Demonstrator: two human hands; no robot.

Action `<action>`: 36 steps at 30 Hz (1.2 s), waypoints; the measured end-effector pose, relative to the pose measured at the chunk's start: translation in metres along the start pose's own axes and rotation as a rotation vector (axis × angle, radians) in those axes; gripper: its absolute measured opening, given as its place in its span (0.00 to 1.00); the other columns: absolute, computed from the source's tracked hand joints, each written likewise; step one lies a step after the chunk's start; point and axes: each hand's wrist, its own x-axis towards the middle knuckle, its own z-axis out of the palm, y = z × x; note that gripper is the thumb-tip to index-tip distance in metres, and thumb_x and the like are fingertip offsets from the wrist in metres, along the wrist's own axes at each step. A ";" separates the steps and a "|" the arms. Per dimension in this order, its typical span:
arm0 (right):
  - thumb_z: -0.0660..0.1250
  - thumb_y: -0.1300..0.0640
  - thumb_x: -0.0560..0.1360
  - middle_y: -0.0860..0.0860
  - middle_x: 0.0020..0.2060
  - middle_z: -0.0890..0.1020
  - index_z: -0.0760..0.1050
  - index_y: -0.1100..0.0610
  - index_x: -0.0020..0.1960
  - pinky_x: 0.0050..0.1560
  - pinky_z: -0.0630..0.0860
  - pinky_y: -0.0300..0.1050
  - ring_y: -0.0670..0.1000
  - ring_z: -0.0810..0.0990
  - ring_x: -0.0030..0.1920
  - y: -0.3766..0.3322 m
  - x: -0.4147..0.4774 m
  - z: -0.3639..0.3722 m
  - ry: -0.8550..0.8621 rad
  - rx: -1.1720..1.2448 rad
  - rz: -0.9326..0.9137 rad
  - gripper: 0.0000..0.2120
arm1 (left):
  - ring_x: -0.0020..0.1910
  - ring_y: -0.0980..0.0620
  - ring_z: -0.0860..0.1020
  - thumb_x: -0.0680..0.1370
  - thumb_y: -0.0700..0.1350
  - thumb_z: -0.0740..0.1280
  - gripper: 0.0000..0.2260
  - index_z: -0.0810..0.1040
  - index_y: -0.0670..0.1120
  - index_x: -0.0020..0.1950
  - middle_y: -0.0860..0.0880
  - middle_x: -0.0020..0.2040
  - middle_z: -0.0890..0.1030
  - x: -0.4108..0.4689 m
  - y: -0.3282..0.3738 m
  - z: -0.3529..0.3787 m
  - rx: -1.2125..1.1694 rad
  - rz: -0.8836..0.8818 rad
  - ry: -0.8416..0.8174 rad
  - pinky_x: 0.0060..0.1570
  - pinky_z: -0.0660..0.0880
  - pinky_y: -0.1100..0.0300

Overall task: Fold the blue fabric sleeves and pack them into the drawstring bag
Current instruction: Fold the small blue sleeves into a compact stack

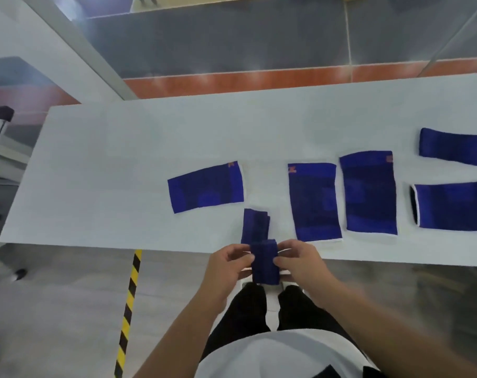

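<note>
A small folded blue sleeve point(265, 264) hangs just in front of the table's near edge. My left hand point(227, 264) pinches its left side and my right hand point(298, 259) pinches its right side. Right behind it a second narrow folded blue piece point(255, 225) lies on the white table point(109, 173). Several flat blue sleeves lie on the table: one at the centre point(206, 186), two upright ones point(313, 201) point(369, 193) to the right, and two more point(451, 145) point(455, 207) at the far right. No drawstring bag is visible.
The left half of the white table carries nothing. A yellow-and-black striped line point(128, 309) runs along the grey floor below the table edge. A dark stand point(3, 114) is off the table's left end. Glass partitions rise behind the table.
</note>
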 end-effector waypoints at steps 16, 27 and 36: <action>0.71 0.62 0.76 0.53 0.50 0.84 0.78 0.57 0.58 0.49 0.84 0.54 0.53 0.84 0.48 -0.040 0.049 0.040 0.353 -0.043 -0.056 0.11 | 0.49 0.52 0.81 0.79 0.38 0.70 0.11 0.73 0.48 0.58 0.50 0.52 0.81 0.089 0.019 -0.016 0.313 0.366 -0.012 0.38 0.79 0.71; 0.69 0.50 0.77 0.49 0.69 0.74 0.69 0.51 0.71 0.65 0.74 0.52 0.53 0.73 0.67 -0.033 0.026 0.044 0.534 -0.762 -0.454 0.24 | 0.70 0.48 0.69 0.80 0.48 0.69 0.18 0.74 0.47 0.68 0.48 0.69 0.74 0.098 0.014 -0.039 0.648 0.811 0.030 0.68 0.64 0.60; 0.49 0.40 0.80 0.50 0.72 0.74 0.72 0.53 0.71 0.73 0.55 0.63 0.57 0.65 0.76 -0.011 0.032 0.030 0.390 -1.354 -0.690 0.28 | 0.79 0.42 0.58 0.84 0.57 0.52 0.26 0.61 0.48 0.80 0.48 0.80 0.62 0.121 0.001 -0.042 1.443 1.107 -0.174 0.78 0.48 0.44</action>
